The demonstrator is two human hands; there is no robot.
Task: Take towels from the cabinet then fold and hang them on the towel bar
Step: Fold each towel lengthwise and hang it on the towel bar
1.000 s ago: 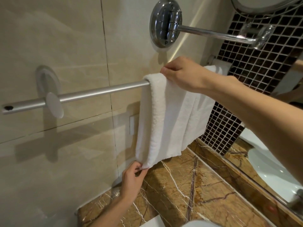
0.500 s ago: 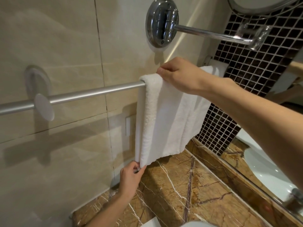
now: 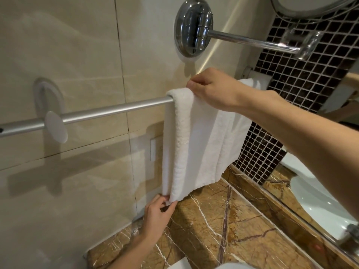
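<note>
A folded white towel (image 3: 196, 140) hangs over the silver towel bar (image 3: 108, 111) on the beige tiled wall. My right hand (image 3: 215, 88) rests on top of the towel where it bends over the bar, fingers pinching the fold. Below, my left hand (image 3: 157, 214) pinches the towel's lower left corner between thumb and fingers. More white towel cloth (image 3: 250, 83) shows on the bar behind my right wrist. The cabinet is out of view.
A chrome wall mount with an arm (image 3: 194, 30) juts out just above the towel bar, carrying a round mirror (image 3: 310, 4). A brown marble counter (image 3: 223, 230) lies under the towel. A dark mosaic strip (image 3: 287, 94) and a mirror with a white basin's reflection (image 3: 314, 200) are on the right.
Both hands keep their grips on the towel. The view has shifted slightly; the towel's hanging edge looks a little straighter and lower at the left corner.
</note>
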